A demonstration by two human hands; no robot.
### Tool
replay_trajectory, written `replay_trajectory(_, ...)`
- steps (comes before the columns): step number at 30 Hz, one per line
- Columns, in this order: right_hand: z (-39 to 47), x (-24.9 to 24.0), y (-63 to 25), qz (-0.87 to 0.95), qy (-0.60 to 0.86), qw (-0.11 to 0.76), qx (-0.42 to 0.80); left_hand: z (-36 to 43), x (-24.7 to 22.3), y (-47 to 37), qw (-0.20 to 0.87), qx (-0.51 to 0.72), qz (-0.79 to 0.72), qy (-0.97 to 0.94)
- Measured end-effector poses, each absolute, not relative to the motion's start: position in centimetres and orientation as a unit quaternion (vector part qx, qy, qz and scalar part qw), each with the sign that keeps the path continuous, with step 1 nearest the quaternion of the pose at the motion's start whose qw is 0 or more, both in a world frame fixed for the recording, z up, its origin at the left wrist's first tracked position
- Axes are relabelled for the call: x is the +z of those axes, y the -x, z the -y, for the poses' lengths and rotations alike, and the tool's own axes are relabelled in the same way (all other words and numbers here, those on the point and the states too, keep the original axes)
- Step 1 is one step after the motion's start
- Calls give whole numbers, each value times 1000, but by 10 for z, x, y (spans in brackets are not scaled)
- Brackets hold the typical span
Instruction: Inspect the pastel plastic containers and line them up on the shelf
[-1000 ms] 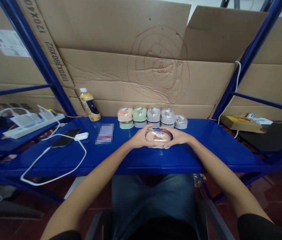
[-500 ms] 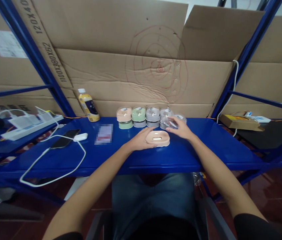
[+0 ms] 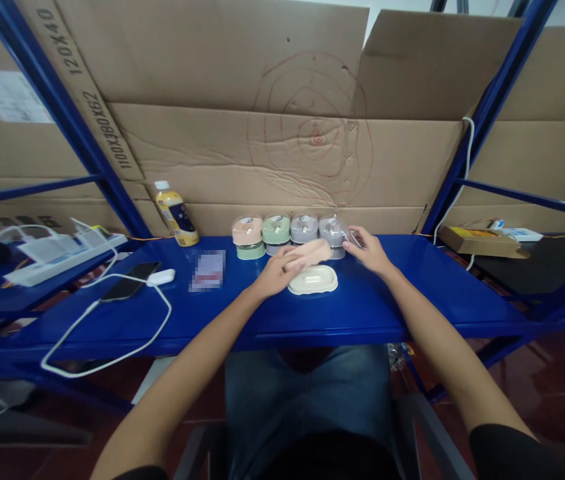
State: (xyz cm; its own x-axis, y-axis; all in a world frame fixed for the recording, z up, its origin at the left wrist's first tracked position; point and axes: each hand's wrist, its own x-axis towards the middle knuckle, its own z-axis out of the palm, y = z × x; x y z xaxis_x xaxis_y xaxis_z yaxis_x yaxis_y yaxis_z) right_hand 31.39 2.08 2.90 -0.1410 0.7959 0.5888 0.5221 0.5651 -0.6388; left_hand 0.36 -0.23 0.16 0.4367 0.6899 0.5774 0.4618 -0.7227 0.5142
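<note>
A pink oval tray (image 3: 315, 251) is tilted up in my left hand (image 3: 279, 272), whose fingers grip its left end. Just below it a cream oval base (image 3: 313, 280) lies on the blue table. My right hand (image 3: 368, 251) is closed on a clear lid (image 3: 350, 239), at the right end of a row of stacked oval boxes. In that row stand a pink-topped box (image 3: 247, 231), a green-topped one (image 3: 276, 229) and grey ones (image 3: 304, 229), with clear lids.
On the blue table (image 3: 162, 320) a yellow bottle (image 3: 177, 215), a blurred packet (image 3: 208, 271) and a phone (image 3: 130, 283) with a white cable stand or lie to the left. Behind is a cardboard wall (image 3: 202, 147). An open carton (image 3: 482, 241) lies at the right.
My left hand has raised and tilted the pink tray, uncovering the cream base. My right hand has moved slightly right with the clear lid, away from the row.
</note>
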Motion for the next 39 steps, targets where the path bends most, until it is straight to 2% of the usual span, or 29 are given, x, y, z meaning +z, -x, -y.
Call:
replay_trajectory(3, -22, 29, -317, 733, 446, 490, 154, -3, 5, 1, 117, 456, -417, -778)
replay_trajectory(8, -24, 27, -318, 732, 429, 491, 199, -7, 6, 6, 98, 414, -464, -777)
replay_trajectory(16, -12, 30, -307, 797, 393, 431, 158, 6, -3, -8, 129, 365, -341, -857)
replay_trajectory(24, -1, 18, -269, 880, 322, 327, 121, 12, -9, -22, 204, 379, -353, -831)
replay_trajectory(39, -6, 8, -264, 893, 316, 297, 120, 9, -7, -19, 203, 361, -378, -828)
